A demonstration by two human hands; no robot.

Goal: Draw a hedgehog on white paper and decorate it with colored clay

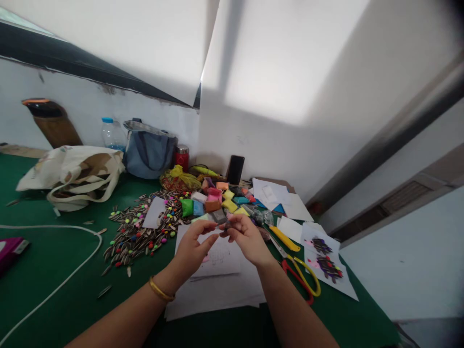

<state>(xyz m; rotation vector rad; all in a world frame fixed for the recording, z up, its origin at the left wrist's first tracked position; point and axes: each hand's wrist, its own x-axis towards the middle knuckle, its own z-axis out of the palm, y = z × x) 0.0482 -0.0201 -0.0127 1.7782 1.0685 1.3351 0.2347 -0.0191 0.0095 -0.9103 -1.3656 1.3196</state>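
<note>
Above the sheets of white paper (213,295), my two hands meet at the fingertips. Between thumb and fingers, my right hand (248,240) pinches a small dark piece (224,225), too small to name. My left hand (195,246), with a gold bangle (161,290) on its wrist, has its fingertips closed at the other side of that piece. Below them, the top sheet bears a faint pencil drawing (219,256) with a pink spot. Just beyond my fingers lie colourful soft packets (212,205), perhaps modelling clay, with a grey one (217,216) nearest.
Sunflower seeds (136,241) mixed with coloured balls spread at left. Scissors (300,275) and a yellow cutter (285,239) lie right, beside a sheet with two seed-covered figures (328,268). Bags (150,150), a red flask (181,157) and a phone (235,169) stand behind. A white cable (72,275) curves at left.
</note>
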